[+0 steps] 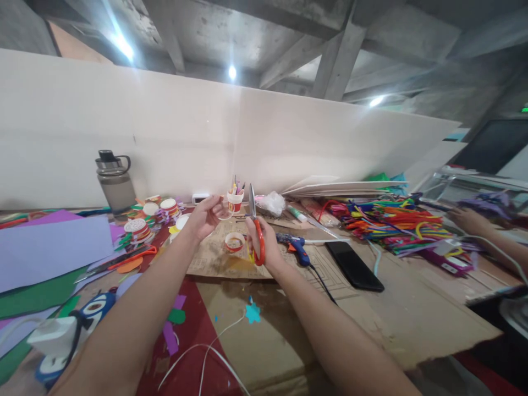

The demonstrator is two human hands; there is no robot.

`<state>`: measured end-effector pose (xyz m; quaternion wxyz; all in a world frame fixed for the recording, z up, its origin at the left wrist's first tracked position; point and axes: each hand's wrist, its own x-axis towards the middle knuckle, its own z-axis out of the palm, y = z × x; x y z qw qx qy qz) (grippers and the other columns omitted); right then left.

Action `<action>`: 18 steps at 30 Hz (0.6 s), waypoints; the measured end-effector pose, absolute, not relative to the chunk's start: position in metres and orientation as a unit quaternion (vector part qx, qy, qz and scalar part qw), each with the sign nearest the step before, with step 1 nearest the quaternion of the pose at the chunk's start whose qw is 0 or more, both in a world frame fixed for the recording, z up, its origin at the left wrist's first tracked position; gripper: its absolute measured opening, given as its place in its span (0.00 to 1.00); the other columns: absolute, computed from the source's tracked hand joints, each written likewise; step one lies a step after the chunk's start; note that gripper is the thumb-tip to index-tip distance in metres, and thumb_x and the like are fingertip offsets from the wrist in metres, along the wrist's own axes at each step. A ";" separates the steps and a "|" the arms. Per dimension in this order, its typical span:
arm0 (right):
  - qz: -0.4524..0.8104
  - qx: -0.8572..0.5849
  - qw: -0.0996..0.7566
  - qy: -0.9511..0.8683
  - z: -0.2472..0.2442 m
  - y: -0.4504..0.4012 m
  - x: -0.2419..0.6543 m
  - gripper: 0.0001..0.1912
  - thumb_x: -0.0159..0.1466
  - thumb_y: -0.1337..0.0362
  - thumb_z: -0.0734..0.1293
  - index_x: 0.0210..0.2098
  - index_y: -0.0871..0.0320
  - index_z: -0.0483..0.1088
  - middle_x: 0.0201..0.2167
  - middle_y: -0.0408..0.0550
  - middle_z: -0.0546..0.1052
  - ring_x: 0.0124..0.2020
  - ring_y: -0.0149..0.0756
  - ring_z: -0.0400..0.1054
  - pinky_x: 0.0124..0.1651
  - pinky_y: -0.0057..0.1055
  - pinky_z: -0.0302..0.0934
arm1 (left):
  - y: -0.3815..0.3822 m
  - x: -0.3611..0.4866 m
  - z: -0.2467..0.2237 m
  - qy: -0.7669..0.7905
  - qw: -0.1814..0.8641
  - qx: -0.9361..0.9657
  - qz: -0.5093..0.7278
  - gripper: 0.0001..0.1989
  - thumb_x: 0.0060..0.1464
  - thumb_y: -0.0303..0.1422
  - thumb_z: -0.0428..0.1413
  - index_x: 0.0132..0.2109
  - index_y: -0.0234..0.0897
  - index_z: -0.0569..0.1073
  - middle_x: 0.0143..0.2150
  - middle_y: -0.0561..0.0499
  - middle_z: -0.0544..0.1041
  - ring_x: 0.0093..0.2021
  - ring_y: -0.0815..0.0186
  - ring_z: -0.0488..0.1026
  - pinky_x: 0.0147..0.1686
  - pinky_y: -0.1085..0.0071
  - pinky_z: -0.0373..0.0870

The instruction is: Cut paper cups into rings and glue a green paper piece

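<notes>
My left hand [207,215] is raised over the cardboard, its fingers closed on a small pale ring [227,211]. To its right, my right hand [264,242] grips red-handled scissors [259,242], whose blades point up. A cut paper cup piece [235,242] rests on the cardboard between and below the hands, with something yellow near the right fingers. Behind the hands stands a paper cup holding pens [235,201]. Just right of my right hand lies a blue glue gun [298,251].
A black phone [353,265] and colourful pipe cleaners [396,220] lie to the right, near another person's hand [470,220]. At left are a bottle [115,184], purple sheets [53,247], decorated cup pieces [137,230] and a power strip [97,308]. White cables cross the front.
</notes>
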<state>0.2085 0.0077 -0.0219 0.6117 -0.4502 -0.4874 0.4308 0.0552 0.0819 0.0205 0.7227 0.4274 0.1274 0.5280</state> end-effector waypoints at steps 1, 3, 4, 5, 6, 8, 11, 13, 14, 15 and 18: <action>0.431 -0.444 0.620 -0.482 -0.021 0.008 0.210 0.20 0.57 0.44 0.67 0.30 0.53 0.59 0.14 0.32 0.61 0.11 0.26 0.54 0.12 0.22 0.52 | 0.080 0.056 0.021 0.120 0.710 0.453 0.526 0.09 0.50 0.30 0.63 0.29 0.31 0.72 0.18 0.58 0.60 0.20 0.75 0.58 0.27 0.76 0.62; 0.429 -0.430 0.634 -0.479 -0.020 0.010 0.213 0.21 0.57 0.44 0.67 0.29 0.53 0.59 0.15 0.33 0.63 0.12 0.25 0.55 0.12 0.22 0.52 | 0.078 0.056 0.020 0.112 0.679 0.509 0.517 0.10 0.47 0.31 0.65 0.28 0.31 0.73 0.19 0.56 0.63 0.22 0.75 0.60 0.27 0.76 0.60; 0.431 -0.421 0.639 -0.478 -0.020 0.010 0.214 0.21 0.57 0.44 0.68 0.28 0.53 0.59 0.16 0.34 0.63 0.12 0.25 0.56 0.12 0.22 0.53 | 0.078 0.057 0.020 0.111 0.663 0.534 0.512 0.10 0.46 0.32 0.66 0.29 0.31 0.74 0.20 0.55 0.65 0.23 0.75 0.61 0.28 0.76 0.60; 0.434 -0.411 0.643 -0.478 -0.020 0.010 0.214 0.21 0.57 0.44 0.68 0.28 0.53 0.59 0.16 0.34 0.63 0.12 0.25 0.56 0.13 0.22 0.53 | 0.077 0.058 0.019 0.113 0.649 0.557 0.506 0.10 0.46 0.33 0.66 0.30 0.31 0.75 0.22 0.54 0.68 0.25 0.74 0.63 0.30 0.76 0.61; 0.438 -0.403 0.647 -0.477 -0.019 0.010 0.214 0.21 0.57 0.44 0.68 0.28 0.54 0.59 0.17 0.34 0.63 0.13 0.25 0.56 0.13 0.22 0.54 | 0.077 0.059 0.019 0.118 0.636 0.577 0.499 0.10 0.46 0.34 0.66 0.31 0.32 0.75 0.23 0.54 0.70 0.26 0.73 0.65 0.32 0.75 0.61; 0.443 -0.392 0.656 -0.468 -0.017 0.010 0.214 0.21 0.57 0.45 0.69 0.29 0.54 0.59 0.17 0.34 0.65 0.13 0.26 0.59 0.13 0.23 0.55 | 0.075 0.061 0.018 0.134 0.618 0.605 0.484 0.10 0.45 0.34 0.67 0.31 0.33 0.75 0.26 0.52 0.74 0.29 0.71 0.68 0.35 0.73 0.62; 0.419 -0.388 0.679 -0.461 -0.012 0.009 0.215 0.19 0.57 0.48 0.70 0.32 0.54 0.61 0.19 0.37 0.69 0.16 0.28 0.63 0.14 0.23 0.56 | 0.074 0.065 0.016 0.162 0.600 0.635 0.458 0.11 0.42 0.33 0.68 0.30 0.34 0.74 0.30 0.51 0.76 0.32 0.69 0.70 0.38 0.71 0.63; 0.395 -0.386 0.692 -0.465 -0.010 0.009 0.217 0.19 0.57 0.49 0.70 0.33 0.55 0.61 0.21 0.38 0.71 0.17 0.29 0.65 0.15 0.24 0.57 | 0.074 0.068 0.013 0.174 0.583 0.663 0.437 0.12 0.42 0.33 0.68 0.29 0.33 0.73 0.31 0.51 0.76 0.33 0.69 0.71 0.39 0.71 0.64; 0.387 -0.386 0.695 -0.467 -0.009 0.009 0.218 0.19 0.57 0.50 0.70 0.34 0.55 0.61 0.21 0.39 0.72 0.16 0.29 0.64 0.15 0.24 0.58 | 0.074 0.069 0.012 0.178 0.570 0.678 0.429 0.12 0.43 0.33 0.67 0.30 0.33 0.72 0.31 0.52 0.76 0.33 0.68 0.71 0.39 0.70 0.65; 0.382 -0.388 0.695 -0.469 -0.009 0.009 0.218 0.19 0.56 0.50 0.71 0.34 0.55 0.62 0.22 0.39 0.72 0.16 0.29 0.64 0.15 0.24 0.57 | 0.075 0.070 0.011 0.182 0.555 0.694 0.422 0.12 0.44 0.34 0.67 0.30 0.33 0.72 0.32 0.51 0.76 0.34 0.68 0.72 0.39 0.70 0.65; 0.383 -0.398 0.685 -0.475 -0.010 0.011 0.221 0.21 0.53 0.53 0.73 0.36 0.55 0.62 0.22 0.39 0.72 0.14 0.28 0.62 0.14 0.25 0.56 | 0.077 0.070 0.008 0.202 0.508 0.733 0.403 0.12 0.47 0.35 0.65 0.32 0.34 0.72 0.33 0.51 0.76 0.35 0.66 0.73 0.40 0.68 0.67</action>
